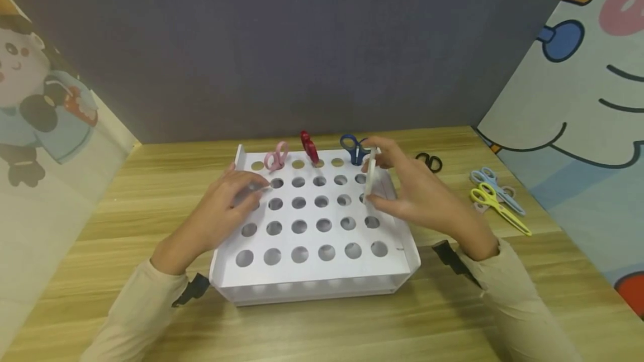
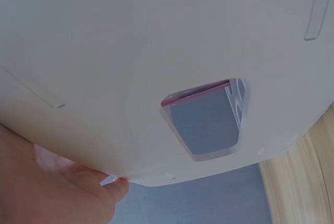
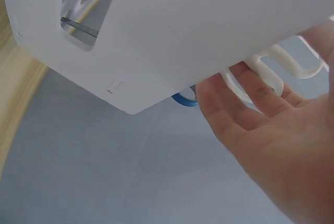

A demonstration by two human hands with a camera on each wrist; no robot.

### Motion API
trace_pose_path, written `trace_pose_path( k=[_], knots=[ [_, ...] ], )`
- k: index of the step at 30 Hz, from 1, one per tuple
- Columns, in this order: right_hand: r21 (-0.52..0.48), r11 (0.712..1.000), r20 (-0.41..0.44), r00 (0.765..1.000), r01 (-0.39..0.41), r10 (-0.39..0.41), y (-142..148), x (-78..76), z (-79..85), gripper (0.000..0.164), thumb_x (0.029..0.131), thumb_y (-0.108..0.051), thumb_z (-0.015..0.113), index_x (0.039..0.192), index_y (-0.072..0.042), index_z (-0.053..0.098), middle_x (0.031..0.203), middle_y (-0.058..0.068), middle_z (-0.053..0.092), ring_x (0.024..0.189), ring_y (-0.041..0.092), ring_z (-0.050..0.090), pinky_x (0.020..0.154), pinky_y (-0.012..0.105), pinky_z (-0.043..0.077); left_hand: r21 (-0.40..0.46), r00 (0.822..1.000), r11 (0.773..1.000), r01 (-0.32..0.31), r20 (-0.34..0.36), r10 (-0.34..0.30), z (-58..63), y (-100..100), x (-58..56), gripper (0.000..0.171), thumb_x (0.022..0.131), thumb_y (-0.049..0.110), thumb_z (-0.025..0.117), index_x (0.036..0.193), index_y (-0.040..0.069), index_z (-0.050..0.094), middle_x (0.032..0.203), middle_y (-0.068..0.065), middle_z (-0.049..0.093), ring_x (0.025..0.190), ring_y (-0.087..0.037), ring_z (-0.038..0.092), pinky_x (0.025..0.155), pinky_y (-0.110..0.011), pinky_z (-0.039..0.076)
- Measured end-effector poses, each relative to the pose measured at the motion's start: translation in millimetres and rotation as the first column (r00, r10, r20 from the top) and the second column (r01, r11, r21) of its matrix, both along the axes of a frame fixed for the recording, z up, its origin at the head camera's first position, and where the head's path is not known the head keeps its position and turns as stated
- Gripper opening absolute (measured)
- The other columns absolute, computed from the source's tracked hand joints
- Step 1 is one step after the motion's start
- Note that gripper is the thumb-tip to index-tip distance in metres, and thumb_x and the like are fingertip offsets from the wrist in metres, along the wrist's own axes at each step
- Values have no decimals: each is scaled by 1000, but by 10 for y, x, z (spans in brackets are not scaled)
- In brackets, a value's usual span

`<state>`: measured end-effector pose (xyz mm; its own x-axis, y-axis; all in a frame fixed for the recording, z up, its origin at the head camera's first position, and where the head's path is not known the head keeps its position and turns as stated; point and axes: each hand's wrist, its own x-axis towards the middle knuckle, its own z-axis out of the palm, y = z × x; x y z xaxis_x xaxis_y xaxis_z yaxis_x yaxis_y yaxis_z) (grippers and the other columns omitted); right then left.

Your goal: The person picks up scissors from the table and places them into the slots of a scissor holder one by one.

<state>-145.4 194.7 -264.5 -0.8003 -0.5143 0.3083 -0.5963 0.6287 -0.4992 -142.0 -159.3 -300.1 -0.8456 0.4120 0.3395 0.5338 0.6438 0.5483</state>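
The right hand (image 1: pixel 415 189) has its grip clamped on white-handled scissors (image 1: pixel 371 173) over the right side of the white rack (image 1: pixel 312 270), beside blue scissors (image 1: pixel 358 155). The left hand (image 1: pixel 223 203) touches the rack's left side; whether its grip is together cannot be told.

One rack (image 1: pixel 312 270), eight scissors (image 1: pixel 497 204)

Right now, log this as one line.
right hand: holds white scissors; left hand: at white perforated rack; racked: pink scissors, red scissors, dark-blue scissors; wooden table: yellow scissors, light-blue scissors, others
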Motion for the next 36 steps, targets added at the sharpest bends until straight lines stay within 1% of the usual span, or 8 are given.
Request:
trace_pose_path(
  k=[5, 8, 15, 18, 23, 28, 33, 36],
  knots=[
    [62, 998, -13, 1000, 4, -4, 8, 28, 48, 86, 83, -16, 79, 152, -30, 30, 136, 10, 60, 121, 32, 59, 99, 60, 47, 2, 1000, 1000, -3, -3, 3, -12, -7, 1, 20, 94, 6, 60, 112, 2, 68, 117, -13, 70, 122, -32, 58, 125, -45, 7],
    [62, 998, -39, 999, 1, 1, 46, 44, 89, 86, 84, -15, 80, 153, -31, 32, 135, 5, 61, 119, 28, 60, 99, 58, 46, 3, 1000, 1000, -2, -7, 2, -13, -7, -2, 20, 94, 6, 60, 111, 3, 68, 116, -13, 70, 121, -32, 59, 125, -45, 7],
    [-38, 999, -166, 986, -38, 31, 213, 11, 161, 64, 85, -5, 76, 143, -17, 50, 113, 2, 71, 105, 22, 67, 89, 42, 55, 7, 1000, 1000, 3, -7, -3, 1, -8, -1, 20, 95, 7, 59, 112, 3, 68, 117, -12, 70, 121, -32, 58, 125, -45, 8],
    [-79, 997, -228, 974, -26, 7, 272, -47, 156, 55, 87, -1, 73, 137, -14, 55, 104, 2, 73, 96, 19, 69, 84, 36, 56, 5, 1000, 1000, -1, -4, 1, 0, -16, 4, 20, 95, 7, 59, 112, 4, 68, 117, -13, 70, 122, -32, 58, 125, -45, 8],
    [-101, 995, -286, 957, 16, -44, 351, -176, 100, 49, 88, 4, 69, 133, -10, 57, 95, 3, 74, 86, 18, 71, 78, 34, 58, 5, 1000, 1000, -5, -1, 5, -4, -25, 10, 19, 95, 8, 59, 112, 4, 68, 117, -12, 70, 122, -33, 58, 125, -45, 8],
    [-76, 994, -271, 958, 74, -92, 456, -338, -3, 43, 90, 3, 65, 132, -5, 55, 97, 10, 74, 84, 27, 72, 77, 44, 60, 6, 1000, 1000, -3, -4, 3, 2, -20, 13, 19, 96, 8, 59, 112, 4, 68, 117, -12, 70, 121, -33, 59, 125, -45, 8],
    [-11, 984, -170, 969, 180, -179, 594, -500, -146, 40, 94, -3, 61, 133, -3, 53, 103, 17, 72, 90, 35, 71, 79, 53, 58, 1, 1000, 1000, -1, -5, 1, 6, -11, 8, 20, 96, 8, 59, 113, 4, 68, 118, -12, 70, 122, -32, 58, 125, -46, 9],
    [18, 971, -125, 964, 237, -233, 679, -602, -259, 41, 95, -4, 60, 134, -1, 52, 104, 20, 71, 93, 37, 70, 80, 54, 57, 1, 1000, 1000, -3, -2, 3, 10, -6, 5, 20, 96, 8, 59, 113, 4, 68, 118, -12, 70, 123, -32, 58, 125, -46, 9]
  ],
)
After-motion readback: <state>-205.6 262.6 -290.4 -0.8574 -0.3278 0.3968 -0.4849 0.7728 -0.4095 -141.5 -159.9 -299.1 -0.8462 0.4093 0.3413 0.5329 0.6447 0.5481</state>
